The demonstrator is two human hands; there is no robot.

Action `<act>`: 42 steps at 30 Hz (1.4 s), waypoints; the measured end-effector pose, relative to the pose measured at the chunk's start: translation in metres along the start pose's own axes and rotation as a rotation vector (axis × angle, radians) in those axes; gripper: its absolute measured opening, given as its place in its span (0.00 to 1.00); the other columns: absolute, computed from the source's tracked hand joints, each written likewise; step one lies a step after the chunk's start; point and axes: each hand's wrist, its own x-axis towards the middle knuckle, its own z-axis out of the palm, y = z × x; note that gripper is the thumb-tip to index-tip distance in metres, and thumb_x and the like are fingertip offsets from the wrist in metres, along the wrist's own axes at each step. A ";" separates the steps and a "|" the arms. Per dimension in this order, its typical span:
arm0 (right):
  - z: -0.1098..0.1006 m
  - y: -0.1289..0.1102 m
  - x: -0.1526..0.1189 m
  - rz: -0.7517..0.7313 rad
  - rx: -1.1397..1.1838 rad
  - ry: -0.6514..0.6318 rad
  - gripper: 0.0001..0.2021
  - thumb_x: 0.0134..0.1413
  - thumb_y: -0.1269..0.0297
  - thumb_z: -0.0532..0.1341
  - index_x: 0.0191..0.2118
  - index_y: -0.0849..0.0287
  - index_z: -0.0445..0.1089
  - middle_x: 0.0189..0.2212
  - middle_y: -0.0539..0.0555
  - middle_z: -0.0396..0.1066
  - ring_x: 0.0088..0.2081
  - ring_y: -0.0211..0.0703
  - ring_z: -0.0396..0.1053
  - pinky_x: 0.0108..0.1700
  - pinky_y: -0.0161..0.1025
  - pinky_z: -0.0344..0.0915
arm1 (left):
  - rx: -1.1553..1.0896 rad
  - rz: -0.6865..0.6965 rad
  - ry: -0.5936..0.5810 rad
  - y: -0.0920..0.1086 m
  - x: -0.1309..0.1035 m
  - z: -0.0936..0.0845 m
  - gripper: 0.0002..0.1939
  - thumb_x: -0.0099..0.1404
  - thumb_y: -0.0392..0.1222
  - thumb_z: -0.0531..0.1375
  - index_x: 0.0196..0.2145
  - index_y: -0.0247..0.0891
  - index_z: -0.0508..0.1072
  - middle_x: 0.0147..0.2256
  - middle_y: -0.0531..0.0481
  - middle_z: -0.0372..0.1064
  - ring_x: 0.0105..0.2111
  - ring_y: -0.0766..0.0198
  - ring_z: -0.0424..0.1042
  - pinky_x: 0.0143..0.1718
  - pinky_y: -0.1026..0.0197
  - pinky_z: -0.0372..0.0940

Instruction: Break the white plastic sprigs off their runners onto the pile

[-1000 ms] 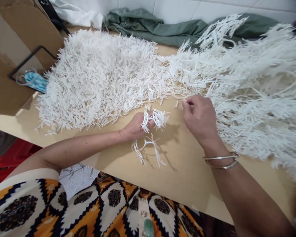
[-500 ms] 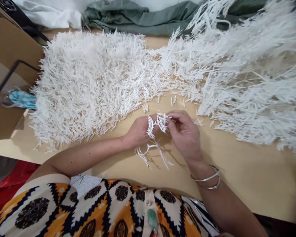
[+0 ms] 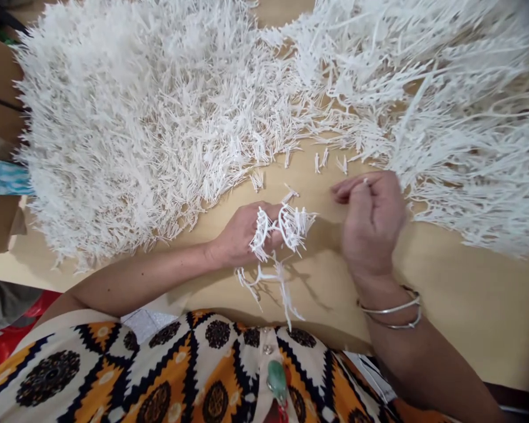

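My left hand [image 3: 247,234] is closed round a white branched plastic piece [image 3: 291,228], whose curved, bristly arms stick out over the fingers. Part of the same white plastic hangs below the hand, above the tan table [image 3: 449,317]. To the right, my right hand [image 3: 372,217] is raised apart from the piece, its fingers curled together; a tiny white tip shows at the thumb, but what it belongs to is too small to make out. A small loose white sprig [image 3: 291,192] lies just beyond my left hand.
A dense heap of small white sprigs [image 3: 127,129] covers the back left. Longer white branched strands [image 3: 480,135] are piled at the back right. A cardboard box [image 3: 0,223] and a blue-and-white item [image 3: 4,176] stand at the left edge.
My right hand has moved away from the white piece, to the right and slightly up. A small sprig now shows beyond my left hand. The view has shifted, with the heaps higher in it.
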 end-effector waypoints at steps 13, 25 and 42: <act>-0.004 -0.013 -0.011 -0.367 0.067 -0.314 0.11 0.67 0.57 0.64 0.52 0.49 0.78 0.43 0.55 0.77 0.52 0.54 0.73 0.58 0.59 0.70 | 0.014 -0.042 0.037 -0.005 -0.002 0.007 0.36 0.77 0.68 0.43 0.35 0.37 0.76 0.28 0.49 0.75 0.28 0.65 0.69 0.35 0.61 0.66; 0.007 -0.012 -0.016 -0.193 -0.115 -0.184 0.04 0.70 0.65 0.58 0.42 0.52 0.71 0.35 0.52 0.72 0.37 0.45 0.71 0.41 0.44 0.71 | -0.061 -0.143 0.021 0.001 0.002 0.000 0.22 0.77 0.53 0.50 0.35 0.37 0.75 0.27 0.51 0.73 0.25 0.68 0.65 0.29 0.64 0.61; -0.003 -0.014 -0.010 -0.294 0.073 -0.255 0.18 0.71 0.60 0.57 0.60 0.53 0.75 0.58 0.61 0.73 0.61 0.56 0.68 0.62 0.62 0.68 | -0.063 -0.142 -0.036 -0.002 -0.002 0.007 0.27 0.75 0.62 0.53 0.29 0.37 0.72 0.25 0.52 0.70 0.27 0.67 0.67 0.35 0.63 0.64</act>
